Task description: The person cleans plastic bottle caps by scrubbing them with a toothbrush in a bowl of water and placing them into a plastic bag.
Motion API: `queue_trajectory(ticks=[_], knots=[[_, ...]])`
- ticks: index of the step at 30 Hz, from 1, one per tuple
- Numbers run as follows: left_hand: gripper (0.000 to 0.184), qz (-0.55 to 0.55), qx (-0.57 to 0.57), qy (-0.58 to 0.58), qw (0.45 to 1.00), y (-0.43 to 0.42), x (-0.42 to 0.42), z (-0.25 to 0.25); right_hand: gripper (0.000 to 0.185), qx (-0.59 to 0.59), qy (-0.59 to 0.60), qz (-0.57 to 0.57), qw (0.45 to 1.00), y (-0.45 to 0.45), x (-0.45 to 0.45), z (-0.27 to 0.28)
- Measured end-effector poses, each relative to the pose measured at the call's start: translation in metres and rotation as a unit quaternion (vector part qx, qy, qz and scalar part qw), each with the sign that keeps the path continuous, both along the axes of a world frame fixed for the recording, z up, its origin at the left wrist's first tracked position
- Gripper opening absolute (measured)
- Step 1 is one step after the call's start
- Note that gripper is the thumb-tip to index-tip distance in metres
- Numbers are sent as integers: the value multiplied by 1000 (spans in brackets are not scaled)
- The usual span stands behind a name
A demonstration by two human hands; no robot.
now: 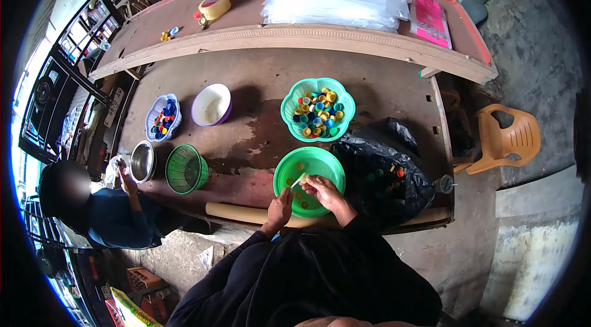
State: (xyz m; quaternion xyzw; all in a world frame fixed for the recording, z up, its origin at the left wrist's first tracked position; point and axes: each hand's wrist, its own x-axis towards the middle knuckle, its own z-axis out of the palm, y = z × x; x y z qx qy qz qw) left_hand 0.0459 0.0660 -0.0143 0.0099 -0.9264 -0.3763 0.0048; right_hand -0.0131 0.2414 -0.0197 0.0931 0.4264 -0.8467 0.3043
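My left hand [280,209] is closed around a slim pale tool [298,181], whose exact kind I cannot make out. My right hand [327,193] pinches a small yellow bottle cap [304,181], close to the tool's upper end. Both hands are over a green basin [281,170], where a few yellowish round pieces lie on the bottom. Beyond the basin stands a mint-green scalloped bowl [288,94] full of yellow, blue, green and white caps. A black plastic bag [403,194] lies open to the right with several caps inside.
Leftward are a green basket [186,170], a metal bowl [143,162], a white-purple bowl [212,105] and a scalloped bowl of caps [163,119]. A co-worker [123,219] sits at left. The raised shelf [246,40] holds tape [215,7] and clear plastic bags [332,4].
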Motion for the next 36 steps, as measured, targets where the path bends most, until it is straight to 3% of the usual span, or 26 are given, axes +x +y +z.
queue_trajectory(ticks=[4,5,6,7,10,11,12,13,14,15,17,19,21,25,28,30,32,34,35,36], knots=[[18,-12,-34,11,999,-15,-6,-16,21,89,74,-6,993,-6,1,-5],[17,8,-5,-14,1000,-14,-8,-4,20,265,228,-13,937,-7,0,-16],[15,27,24,-39,999,-15,-9,3,21,424,369,-21,826,-7,1,-21],[14,23,29,-34,999,-16,-9,4,24,598,417,39,684,-4,5,-26],[17,16,53,7,998,-16,-9,-2,26,557,430,89,705,1,4,-38],[17,16,54,10,998,-15,-10,-1,23,512,391,73,761,-4,3,-35],[17,15,64,9,998,-13,-10,-1,23,513,392,74,760,-6,-1,-31],[16,15,74,5,997,-11,-7,-2,21,364,264,44,892,-8,-3,-29],[16,18,77,3,997,-9,-3,-6,21,194,120,11,974,-9,-4,-22],[16,-28,42,52,997,-7,0,-9,23,122,75,-9,990,-8,-5,-19],[16,-70,7,105,992,-4,-4,-7,23,106,70,13,992,-4,-3,-8],[16,-1,-1,-5,1000,-5,-7,4,22,87,47,25,995,-2,-2,4],[18,26,-17,-75,997,-3,-5,16,22,98,40,8,994,-2,-2,5],[21,2,19,-14,1000,-3,1,-11,21,122,68,9,990,1,-5,-3],[21,41,-19,-51,998,-10,-7,6,22,165,101,3,981,-1,-6,-4],[22,47,-25,-78,996,-12,-11,11,23,305,251,-35,918,-6,-7,-14],[21,39,-6,-49,998,-14,-11,9,27,604,407,54,683,0,-1,-31],[20,27,-4,-43,999,-14,-8,6,31,616,473,79,625,3,3,-39],[20,7,-10,-43,999,-12,-7,11,31,616,476,79,623,1,1,-39],[19,-13,-16,-44,999,-9,-4,17,37,565,445,52,692,-3,0,-39]])
